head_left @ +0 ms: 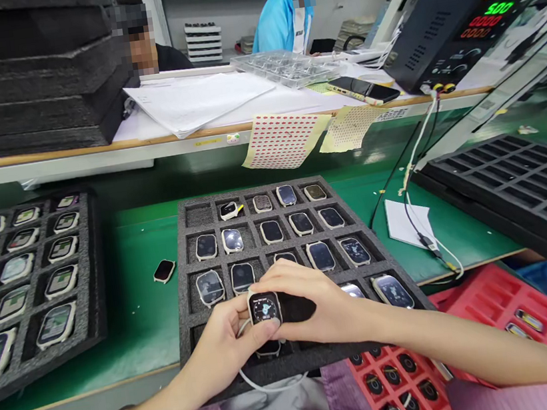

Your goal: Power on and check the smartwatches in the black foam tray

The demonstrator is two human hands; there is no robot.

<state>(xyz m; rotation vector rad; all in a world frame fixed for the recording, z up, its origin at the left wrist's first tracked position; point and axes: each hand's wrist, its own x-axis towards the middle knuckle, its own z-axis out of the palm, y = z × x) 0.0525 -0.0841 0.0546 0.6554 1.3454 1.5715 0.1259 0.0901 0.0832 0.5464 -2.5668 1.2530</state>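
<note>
Between my hands is a smartwatch (265, 308) without a strap, its screen lit with a dial. My left hand (230, 335) grips its left side, the thumb along the lower edge. Fingers and thumb of my right hand (310, 297) close round its top and right side. A white cable (272, 388) runs from under my left hand and loops below. Beneath both hands lies a black foam tray (183, 297) with watch bodies in its compartments, among them a watch (206, 247) with a dark screen. My hands hide some of the lower compartments.
Another foam tray (92, 276) of watches lies left. A single watch (164, 270) rests on the green mat (128, 251). Red trays (485, 284) with small parts are at lower right. A power supply (453, 40) stands on the shelf, wires hanging down. Two people sit beyond.
</note>
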